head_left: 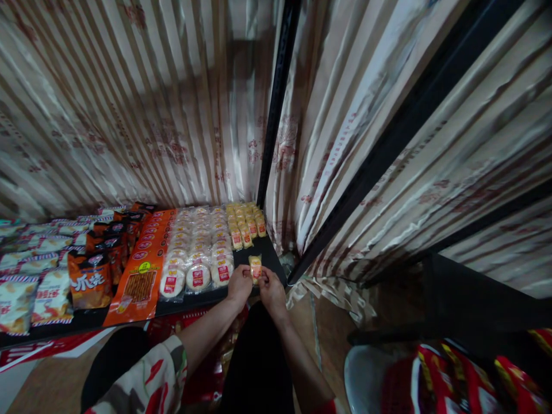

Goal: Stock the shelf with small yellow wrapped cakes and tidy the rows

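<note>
Between my two hands, over the front of the black shelf (269, 253), is a small yellow snack packet (256, 267) with a red and white label. My left hand (240, 284) pinches its left edge, and my right hand (272, 293) grips the right edge. Just behind it stand rows of matching yellow packets (246, 221) at the shelf's right end. To their left lie rows of round white rice crackers (198, 278) in clear wrappers with red labels.
Orange snack bags (90, 279), a flat orange stick-snack pack (140, 276) and white snack bags (52, 296) fill the shelf's left. Black metal posts (279, 103) and a pleated curtain (172, 115) stand behind. A red bag (200, 376) lies below; red packets (440, 368) sit lower right.
</note>
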{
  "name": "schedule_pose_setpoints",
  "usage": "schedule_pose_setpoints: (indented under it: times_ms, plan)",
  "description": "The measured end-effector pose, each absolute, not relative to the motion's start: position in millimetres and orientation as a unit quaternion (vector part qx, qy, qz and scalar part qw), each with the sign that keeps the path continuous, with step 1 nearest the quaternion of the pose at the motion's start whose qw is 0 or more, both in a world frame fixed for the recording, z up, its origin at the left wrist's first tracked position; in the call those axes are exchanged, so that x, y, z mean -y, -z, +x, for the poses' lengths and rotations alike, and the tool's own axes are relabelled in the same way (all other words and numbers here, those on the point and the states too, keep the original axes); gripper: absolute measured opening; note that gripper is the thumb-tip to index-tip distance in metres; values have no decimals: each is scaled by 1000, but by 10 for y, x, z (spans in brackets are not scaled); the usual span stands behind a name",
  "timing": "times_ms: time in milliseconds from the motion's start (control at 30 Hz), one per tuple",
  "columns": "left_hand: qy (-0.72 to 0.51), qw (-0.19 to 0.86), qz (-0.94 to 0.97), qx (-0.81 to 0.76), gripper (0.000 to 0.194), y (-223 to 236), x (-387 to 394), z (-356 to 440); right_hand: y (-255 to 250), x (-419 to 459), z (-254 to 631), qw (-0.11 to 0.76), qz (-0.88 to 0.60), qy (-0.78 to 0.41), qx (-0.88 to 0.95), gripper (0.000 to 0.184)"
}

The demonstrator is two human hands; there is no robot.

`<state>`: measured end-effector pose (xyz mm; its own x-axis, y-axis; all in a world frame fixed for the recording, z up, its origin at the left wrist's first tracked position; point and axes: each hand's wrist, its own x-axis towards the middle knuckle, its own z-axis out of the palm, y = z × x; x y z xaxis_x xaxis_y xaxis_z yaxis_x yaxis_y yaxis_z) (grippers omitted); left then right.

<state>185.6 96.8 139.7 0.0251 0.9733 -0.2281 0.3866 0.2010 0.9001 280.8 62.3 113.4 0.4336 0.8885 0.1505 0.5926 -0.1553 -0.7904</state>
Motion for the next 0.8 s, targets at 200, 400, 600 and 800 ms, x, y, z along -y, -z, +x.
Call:
schedule_pose_setpoints:
  times_ms: [200, 400, 600, 800]
  plan:
    - [-313, 479, 543, -614, 18, -1426, -1053, 1956, -1099, -716, 2867, 401, -743, -169, 509, 34]
    - [-329, 508, 516, -606, 19, -1454, -1112, 2026, -1032, -820, 2882, 389, -756, -141, 508, 42]
    - [-340, 534, 497, -593, 21, -1441, -1225, 2111, -986, -958, 2897, 406, -755, -85, 508, 41]
    - [-348, 504, 515, -599, 23, -1346, -1387, 2168, -921, -1121, 2895, 421, -752, -68, 502, 42]
